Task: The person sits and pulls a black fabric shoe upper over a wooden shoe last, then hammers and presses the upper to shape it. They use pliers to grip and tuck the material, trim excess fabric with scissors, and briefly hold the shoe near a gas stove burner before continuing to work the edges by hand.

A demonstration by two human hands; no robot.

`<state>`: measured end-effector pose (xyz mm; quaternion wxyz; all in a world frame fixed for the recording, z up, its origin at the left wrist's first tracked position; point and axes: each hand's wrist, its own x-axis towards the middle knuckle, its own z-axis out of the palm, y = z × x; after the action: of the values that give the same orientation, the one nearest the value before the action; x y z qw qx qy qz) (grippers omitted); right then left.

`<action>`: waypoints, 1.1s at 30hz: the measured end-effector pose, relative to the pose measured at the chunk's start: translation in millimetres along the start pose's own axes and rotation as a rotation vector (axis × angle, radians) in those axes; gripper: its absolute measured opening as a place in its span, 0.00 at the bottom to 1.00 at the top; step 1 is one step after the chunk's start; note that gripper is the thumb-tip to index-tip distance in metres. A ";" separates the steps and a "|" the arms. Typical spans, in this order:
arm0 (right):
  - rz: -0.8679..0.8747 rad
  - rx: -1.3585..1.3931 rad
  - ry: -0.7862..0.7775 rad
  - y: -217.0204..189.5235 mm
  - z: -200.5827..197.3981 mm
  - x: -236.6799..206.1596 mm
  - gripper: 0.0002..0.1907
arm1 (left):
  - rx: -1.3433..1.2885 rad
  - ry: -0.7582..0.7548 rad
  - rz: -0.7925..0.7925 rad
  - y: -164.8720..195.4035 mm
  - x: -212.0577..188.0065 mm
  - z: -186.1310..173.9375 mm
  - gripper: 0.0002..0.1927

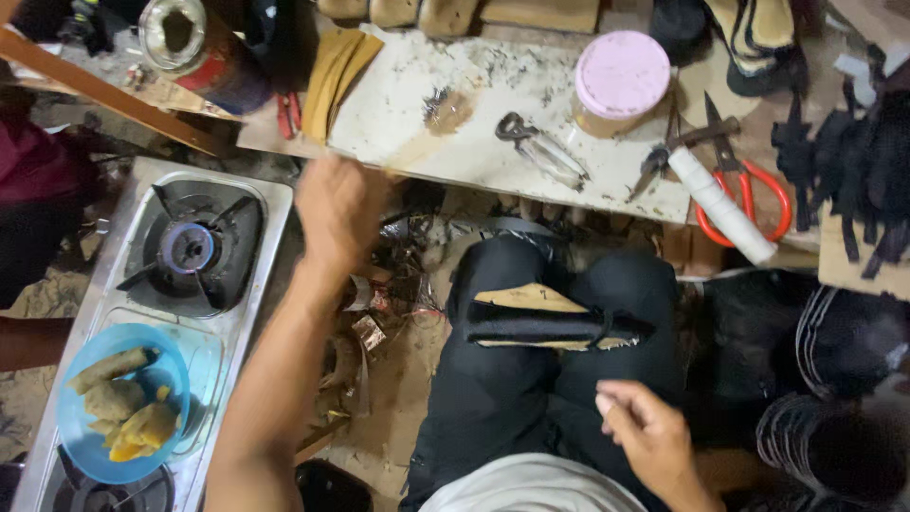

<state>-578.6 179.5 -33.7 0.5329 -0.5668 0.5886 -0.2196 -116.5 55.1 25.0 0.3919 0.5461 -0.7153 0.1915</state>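
The desk (pixel 474 142) spans the far side, beyond the knees. On it, from left to right, lie the pliers (pixel 540 147), the lidded jar (pixel 621 81), the roll (pixel 720 204) and the scissors (pixel 749 190); the roll lies across the scissors. The stove (pixel 190 251) sits on the floor to the left of the legs. The bowl (pixel 118 403) rests on the stove's near end, with food (pixel 123 408) in it. A sandal piece (pixel 540 318) lies on the lap. The left hand (pixel 336 213) is at the desk's near edge; the right hand (pixel 649 436) is over the right thigh.
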 end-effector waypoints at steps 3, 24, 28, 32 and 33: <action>-0.158 0.365 -0.061 1.3 -14.7 6.9 0.29 | -0.219 -0.250 0.207 91.4 -39.0 -9.7 0.06; -0.152 0.387 0.194 50.7 -44.8 44.4 0.16 | -1.119 -0.622 -0.931 188.5 -146.8 92.1 0.21; -0.122 0.343 0.166 47.1 -43.6 55.4 0.15 | -1.112 -0.620 -0.938 193.3 -148.8 100.9 0.25; -0.137 0.320 0.133 46.6 -41.9 63.7 0.15 | -1.113 -0.536 -0.816 193.4 -146.5 100.7 0.26; -0.143 0.321 0.132 47.2 -40.6 65.4 0.15 | -1.102 -0.547 -0.835 193.4 -145.6 100.5 0.26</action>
<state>-620.8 118.8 -85.6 0.5599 -0.4993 0.5378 -0.3848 -317.8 140.3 -119.5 0.4570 0.5248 -0.5127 -0.5028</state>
